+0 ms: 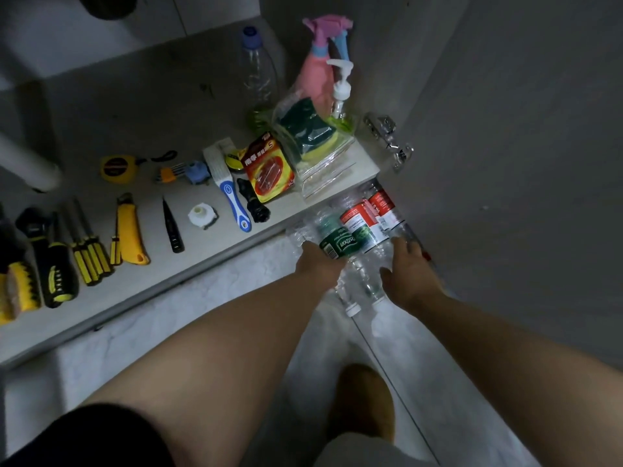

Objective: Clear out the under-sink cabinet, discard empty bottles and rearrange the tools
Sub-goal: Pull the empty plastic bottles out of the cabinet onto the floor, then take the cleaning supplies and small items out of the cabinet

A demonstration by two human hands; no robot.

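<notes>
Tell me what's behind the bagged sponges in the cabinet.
Behind the bagged sponges stand a pink spray bottle, a white pump dispenser and a clear blue-capped bottle. The bag covers the spray bottle's base.

Dim light, cool grey cast throughout. Pale grey cabinet base board (111, 129), scuffed, with dark specks. Flat grey cabinet door (522, 163) swung out at right, silver metal hinge (387, 136) beside the board's corner. White drain pipe (30, 163) far left. Pale marbled tile floor (168, 318) below, crossed by a thin dark grout line (387, 365).
</notes>
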